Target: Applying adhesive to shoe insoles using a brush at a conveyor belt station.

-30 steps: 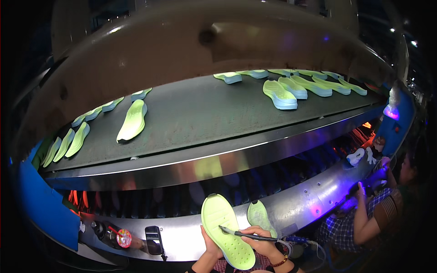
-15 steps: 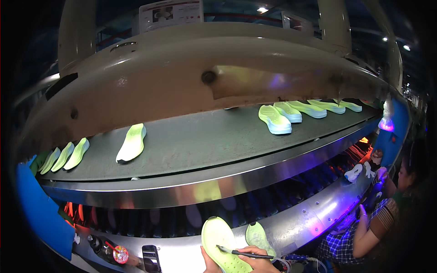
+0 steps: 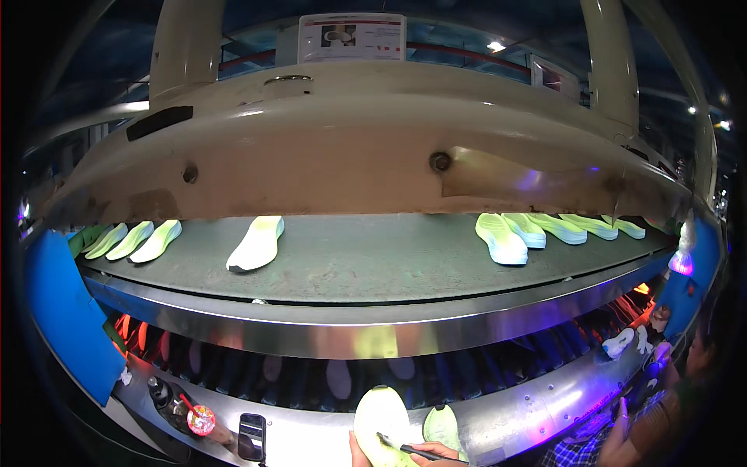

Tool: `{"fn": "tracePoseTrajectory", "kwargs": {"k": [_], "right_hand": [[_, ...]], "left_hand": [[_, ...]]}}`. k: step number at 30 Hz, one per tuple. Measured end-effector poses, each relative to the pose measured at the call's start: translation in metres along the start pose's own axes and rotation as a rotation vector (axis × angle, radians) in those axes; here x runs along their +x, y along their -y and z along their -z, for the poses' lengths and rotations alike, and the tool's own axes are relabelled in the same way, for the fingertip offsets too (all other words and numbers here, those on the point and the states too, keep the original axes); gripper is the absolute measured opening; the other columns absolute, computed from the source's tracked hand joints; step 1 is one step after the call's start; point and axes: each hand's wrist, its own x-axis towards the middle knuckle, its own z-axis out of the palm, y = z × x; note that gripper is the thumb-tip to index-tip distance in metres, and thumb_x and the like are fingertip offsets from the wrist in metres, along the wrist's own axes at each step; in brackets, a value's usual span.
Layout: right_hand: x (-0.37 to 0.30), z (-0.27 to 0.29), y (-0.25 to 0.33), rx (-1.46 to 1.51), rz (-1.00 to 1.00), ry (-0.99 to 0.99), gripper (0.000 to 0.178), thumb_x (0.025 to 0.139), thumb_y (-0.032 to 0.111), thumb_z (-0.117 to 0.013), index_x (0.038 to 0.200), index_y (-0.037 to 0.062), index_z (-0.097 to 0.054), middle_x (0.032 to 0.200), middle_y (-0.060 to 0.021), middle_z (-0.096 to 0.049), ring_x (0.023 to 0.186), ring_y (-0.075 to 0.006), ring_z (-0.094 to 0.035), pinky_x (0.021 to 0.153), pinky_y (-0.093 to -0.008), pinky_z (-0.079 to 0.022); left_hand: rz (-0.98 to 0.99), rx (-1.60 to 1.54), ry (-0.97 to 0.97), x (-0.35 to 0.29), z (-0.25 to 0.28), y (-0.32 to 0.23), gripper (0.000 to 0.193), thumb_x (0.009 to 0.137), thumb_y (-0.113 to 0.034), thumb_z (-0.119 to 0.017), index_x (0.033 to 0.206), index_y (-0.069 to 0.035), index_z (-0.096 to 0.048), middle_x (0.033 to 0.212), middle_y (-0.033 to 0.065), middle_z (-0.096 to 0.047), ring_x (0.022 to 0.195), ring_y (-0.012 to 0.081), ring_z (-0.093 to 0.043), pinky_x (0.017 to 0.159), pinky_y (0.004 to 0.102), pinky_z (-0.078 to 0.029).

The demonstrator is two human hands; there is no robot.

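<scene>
My left hand (image 3: 359, 451) grips a pale yellow-green shoe sole (image 3: 381, 411) by its left edge at the bottom of the head view. The sole's top end has a small dark patch, and its lower end is cut off by the picture's edge. In my right hand (image 3: 437, 449) is a slim black-handled brush (image 3: 415, 451), its tip against the sole's surface. Just right of it, a second yellow-green sole (image 3: 442, 426) lies on the metal ledge, partly hidden behind my right hand.
Ahead, a dark green conveyor belt (image 3: 366, 261) under a beige hood carries several soles (image 3: 258, 245). On the ledge to my left are a phone (image 3: 251, 437), a cup with a red straw (image 3: 201, 420) and a dark bottle (image 3: 159, 391). A person (image 3: 646, 428) works at the right.
The whole view has shifted, so the belt and hood sit lower and further right. The brush tip remains on the held sole, and both hands keep their hold.
</scene>
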Motion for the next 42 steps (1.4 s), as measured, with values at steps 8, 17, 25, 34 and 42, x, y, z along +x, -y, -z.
{"fn": "tracePoseTrajectory", "kwargs": {"k": [8,17,25,34,42], "right_hand": [[-0.001,0.002,-0.004,-0.002,-0.011,0.006,0.037,0.072,0.01,-0.067,0.105,0.0062,-0.052,0.104,-0.0114,-0.053,0.092,-0.0175,-0.056,0.082,-0.029,-0.042],[-0.006,0.004,-0.007,0.003,-0.017,-0.011,0.042,0.072,0.013,-0.067,0.109,0.0079,-0.048,0.108,-0.012,-0.051,0.094,-0.0184,-0.055,0.083,-0.0305,-0.042],[-0.012,0.007,-0.007,-0.004,-0.018,-0.019,0.047,0.072,0.016,-0.068,0.112,0.0094,-0.045,0.111,-0.0125,-0.048,0.096,-0.0191,-0.054,0.084,-0.0318,-0.041],[-0.021,0.011,-0.009,-0.001,-0.03,-0.026,0.052,0.072,0.02,-0.068,0.116,0.011,-0.041,0.115,-0.013,-0.046,0.098,-0.0199,-0.053,0.086,-0.0333,-0.04],[-0.032,0.013,-0.012,-0.009,-0.045,-0.022,0.057,0.072,0.023,-0.068,0.119,0.0125,-0.038,0.118,-0.0135,-0.043,0.1,-0.0207,-0.053,0.087,-0.0346,-0.039]], "left_hand": [[0.021,-0.016,0.0,0.001,0.002,0.002,0.082,0.079,-0.07,-0.011,0.127,-0.011,-0.04,0.123,0.0122,-0.046,0.108,0.0306,-0.047,0.091,0.0416,-0.039],[0.017,-0.012,0.001,0.0,0.005,0.004,0.083,0.079,-0.071,-0.01,0.127,-0.011,-0.04,0.123,0.0124,-0.046,0.108,0.0307,-0.046,0.092,0.0417,-0.038],[0.018,-0.017,-0.005,-0.004,0.009,0.003,0.083,0.079,-0.071,-0.01,0.127,-0.011,-0.04,0.124,0.0126,-0.046,0.109,0.0308,-0.046,0.092,0.0417,-0.038],[0.022,-0.028,0.003,-0.004,0.012,0.006,0.084,0.079,-0.071,-0.009,0.128,-0.01,-0.04,0.124,0.0128,-0.046,0.11,0.031,-0.045,0.093,0.0418,-0.038],[0.031,-0.039,0.023,-0.005,0.016,0.01,0.084,0.079,-0.071,-0.009,0.128,-0.01,-0.039,0.124,0.013,-0.045,0.11,0.0311,-0.045,0.093,0.0419,-0.037]]}}
